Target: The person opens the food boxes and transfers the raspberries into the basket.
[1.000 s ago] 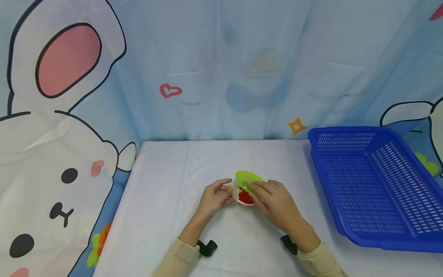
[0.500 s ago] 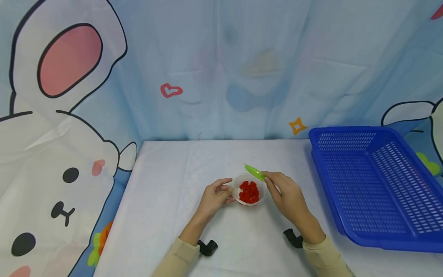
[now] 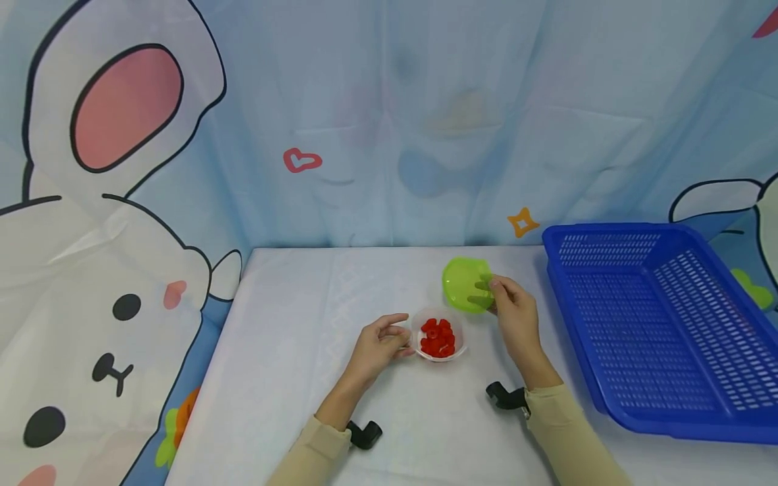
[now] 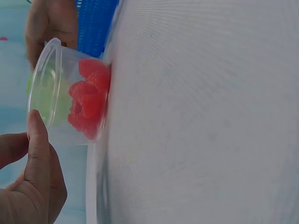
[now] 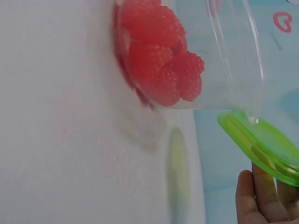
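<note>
A clear plastic cup (image 3: 458, 343) stands upright on the white table, uncovered, with several red raspberries (image 3: 437, 339) lying in its bottom. My left hand (image 3: 378, 345) holds the cup's rim from the left; in the left wrist view its thumb lies against that rim. Behind the cup and to its right, my right hand (image 3: 515, 322) pinches a translucent green lid (image 3: 463, 282) by its right edge. Fingers show through the lid from beneath. In the right wrist view the lid (image 5: 266, 147) is tilted, apart from the table, and partly cut off by the frame.
A large blue plastic basket (image 3: 598, 391) with slotted walls stands on the right of the white-covered table (image 3: 292, 324). A blue patterned curtain (image 3: 377, 121) hangs behind the table and along its left side. Black wrist-camera mounts (image 3: 365, 435) jut from both wrists.
The right hand has lifted the green lid off the cup and carried it back and to the right, turning its face toward the head camera. The left hand stays at the cup.
</note>
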`<state>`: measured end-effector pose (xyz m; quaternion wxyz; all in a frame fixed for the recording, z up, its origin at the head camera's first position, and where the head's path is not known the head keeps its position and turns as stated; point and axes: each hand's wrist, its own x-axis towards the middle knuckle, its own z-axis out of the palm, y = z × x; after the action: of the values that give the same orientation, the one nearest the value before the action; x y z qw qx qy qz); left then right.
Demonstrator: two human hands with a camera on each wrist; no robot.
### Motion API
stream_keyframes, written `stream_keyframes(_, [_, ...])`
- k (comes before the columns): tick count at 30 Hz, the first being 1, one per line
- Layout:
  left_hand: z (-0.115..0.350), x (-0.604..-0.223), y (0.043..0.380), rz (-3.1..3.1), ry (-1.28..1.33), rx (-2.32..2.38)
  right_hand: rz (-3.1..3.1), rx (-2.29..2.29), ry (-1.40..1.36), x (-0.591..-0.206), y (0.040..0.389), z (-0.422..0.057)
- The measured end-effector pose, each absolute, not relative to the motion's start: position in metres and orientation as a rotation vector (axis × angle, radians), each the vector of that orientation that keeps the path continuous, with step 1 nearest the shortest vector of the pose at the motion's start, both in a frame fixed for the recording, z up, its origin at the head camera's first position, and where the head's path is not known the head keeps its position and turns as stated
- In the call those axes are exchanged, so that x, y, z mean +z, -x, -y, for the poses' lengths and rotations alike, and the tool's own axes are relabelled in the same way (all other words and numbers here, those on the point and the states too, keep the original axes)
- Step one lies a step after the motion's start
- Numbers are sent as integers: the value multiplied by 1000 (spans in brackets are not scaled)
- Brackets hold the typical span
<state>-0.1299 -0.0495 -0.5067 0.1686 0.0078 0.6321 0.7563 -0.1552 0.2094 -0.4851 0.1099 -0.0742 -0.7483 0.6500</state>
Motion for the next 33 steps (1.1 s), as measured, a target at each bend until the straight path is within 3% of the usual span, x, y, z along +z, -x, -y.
stream_keyframes(7, [49, -507, 131, -1809, -19, 2143, 2075, 2314, 439, -494, 179, -212])
stream_keyframes(15, [49, -506, 131, -1804, -25, 2145, 2176, 2406, 498, -503, 196, -210])
stream_keyframes(24, [48, -505, 129, -1805, -23, 2139, 2380, 2300, 532, -511, 203, -209])
stream_keyframes(33, [48, -506, 131, -1802, -17, 2141, 2671, 1861, 380, -499, 196, -210])
